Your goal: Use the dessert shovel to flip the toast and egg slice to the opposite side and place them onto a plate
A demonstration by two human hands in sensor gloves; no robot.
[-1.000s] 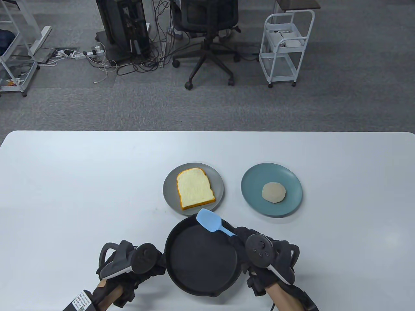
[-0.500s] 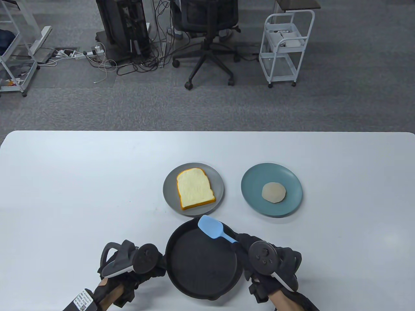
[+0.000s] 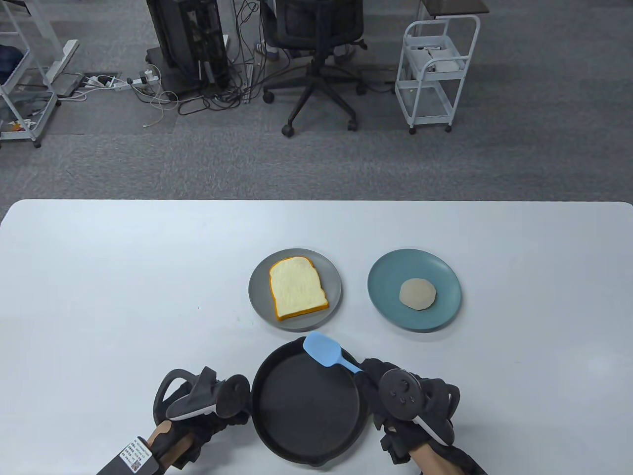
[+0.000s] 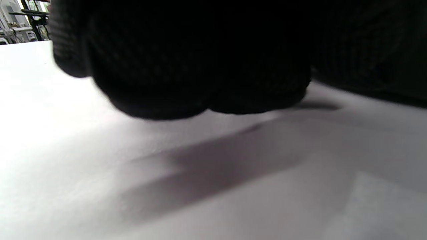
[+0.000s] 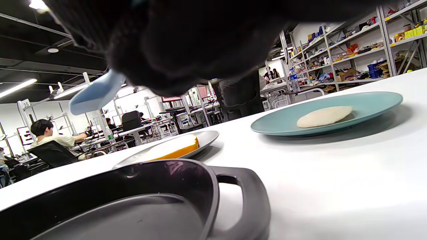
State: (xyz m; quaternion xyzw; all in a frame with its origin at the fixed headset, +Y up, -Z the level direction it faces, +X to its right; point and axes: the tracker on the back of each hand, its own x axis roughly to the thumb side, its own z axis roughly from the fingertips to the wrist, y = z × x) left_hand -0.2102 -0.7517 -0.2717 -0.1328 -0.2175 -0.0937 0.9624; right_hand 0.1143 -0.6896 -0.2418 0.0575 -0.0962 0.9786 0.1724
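Right grip (image 3: 395,396) at near-right edge of black pan (image 3: 306,401), fingers wrapped around handle of blue dessert shovel (image 3: 324,349). Shovel blade angled up-left, hanging over far rim of pan, just short of grey plate (image 3: 257,292). In right wrist view same blade (image 5: 96,93) pokes out left of the dark glove (image 5: 186,43), raised above the counter (image 5: 333,173).

Left grip (image 3: 203,401) just beside left rim of pan, resting on counter (image 3: 99,277); contact with pan can't tell. Left wrist view: gloved fingers (image 4: 200,66) bunched and curled low over counter, nothing visibly held; mostly dark, blurred.

Toast (image 3: 297,288) flat on grey plate, pale cream face up, orange-brown crust, rounded top pointing away. Well ahead of shovel blade, apart from it. Egg slice (image 3: 418,294) on teal plate (image 3: 385,277), right of grey plate; small flat round disc, off-white/beige, no yolk showing. Well apart from both grips. Pan holds no food; loop handle (image 5: 247,196) on its right side.

White tag with a square printed code on left wrist strap (image 3: 136,452); text too small to read.
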